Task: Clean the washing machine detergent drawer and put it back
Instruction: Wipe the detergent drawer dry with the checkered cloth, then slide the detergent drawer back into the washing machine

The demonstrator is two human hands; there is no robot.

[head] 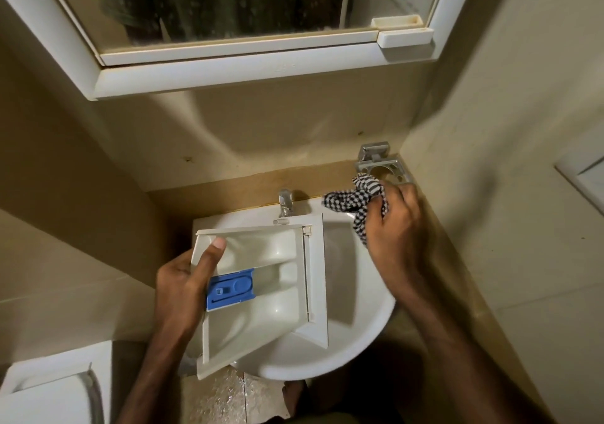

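Note:
The cream detergent drawer (281,280) with a blue insert (230,289) hangs over the white sink (356,335), its open compartments facing up. My left hand (183,280) grips the drawer's left wall, thumb resting inside the upper compartment. My right hand (397,227) is up at the sink's back right corner, closed on a bunched black-and-white checked cloth (354,199). The cloth is clear of the drawer.
A chrome tap (285,202) stands at the back of the sink. A metal holder (380,165) is fixed to the wall behind my right hand. A mirror cabinet (235,34) hangs overhead. A toilet (49,391) sits at lower left. Walls close in on both sides.

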